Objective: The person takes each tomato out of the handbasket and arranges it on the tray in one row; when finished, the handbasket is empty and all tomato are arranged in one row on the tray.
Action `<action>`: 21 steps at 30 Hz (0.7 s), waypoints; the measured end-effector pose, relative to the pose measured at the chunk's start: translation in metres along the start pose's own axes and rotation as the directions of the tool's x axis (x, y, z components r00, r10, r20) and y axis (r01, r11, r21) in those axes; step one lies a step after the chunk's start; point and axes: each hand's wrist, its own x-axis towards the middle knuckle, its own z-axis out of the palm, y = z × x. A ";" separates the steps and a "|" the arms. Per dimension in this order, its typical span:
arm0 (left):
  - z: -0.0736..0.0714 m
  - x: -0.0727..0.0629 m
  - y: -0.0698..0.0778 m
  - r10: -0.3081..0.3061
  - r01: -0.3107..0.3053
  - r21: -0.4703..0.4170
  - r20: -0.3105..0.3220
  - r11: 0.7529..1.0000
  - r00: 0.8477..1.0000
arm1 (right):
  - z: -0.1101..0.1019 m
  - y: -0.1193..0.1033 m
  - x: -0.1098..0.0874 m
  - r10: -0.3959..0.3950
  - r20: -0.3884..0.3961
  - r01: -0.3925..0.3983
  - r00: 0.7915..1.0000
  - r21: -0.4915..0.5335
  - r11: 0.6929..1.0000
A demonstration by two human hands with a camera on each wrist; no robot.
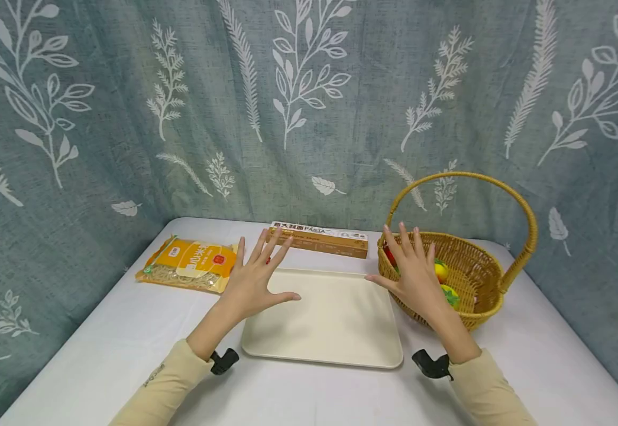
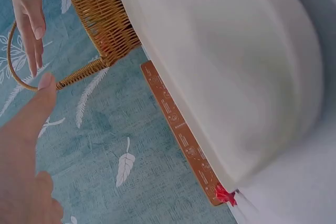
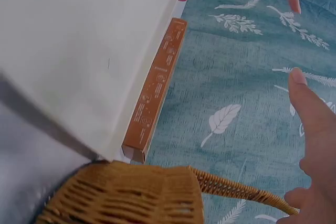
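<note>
My left hand (image 1: 252, 285) hovers over the left part of a cream tray (image 1: 324, 319), its fingers spread and straight. Fingers splayed likewise, my right hand (image 1: 415, 281) is held up in front of the wicker basket (image 1: 473, 254). Neither hand holds anything. Inside the basket lie a yellow and red item (image 1: 440, 271) and a green and yellow one (image 1: 450, 295); my right hand partly hides the contents. In the left wrist view, the left thumb (image 2: 39, 103) points toward the basket's handle.
A noodle packet (image 1: 191, 264) lies left of the tray. Behind the tray is a brown pasta box (image 1: 330, 241). A small red object (image 2: 226, 194) sits by the box, mostly hidden in the head view. Patterned curtains (image 1: 309, 118) surround the white table (image 1: 128, 331).
</note>
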 end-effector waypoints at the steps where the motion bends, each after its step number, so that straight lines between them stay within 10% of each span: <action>1: -0.001 -0.001 -0.002 0.000 0.000 -0.012 -0.002 1.000 1.000 | -0.001 0.002 0.001 0.001 0.003 -0.001 1.000 -0.006 1.000; 21: -0.001 -0.035 -0.032 0.041 -0.040 -0.008 0.083 0.999 0.996 | -0.042 0.043 0.008 0.048 0.137 -0.050 0.989 0.017 0.999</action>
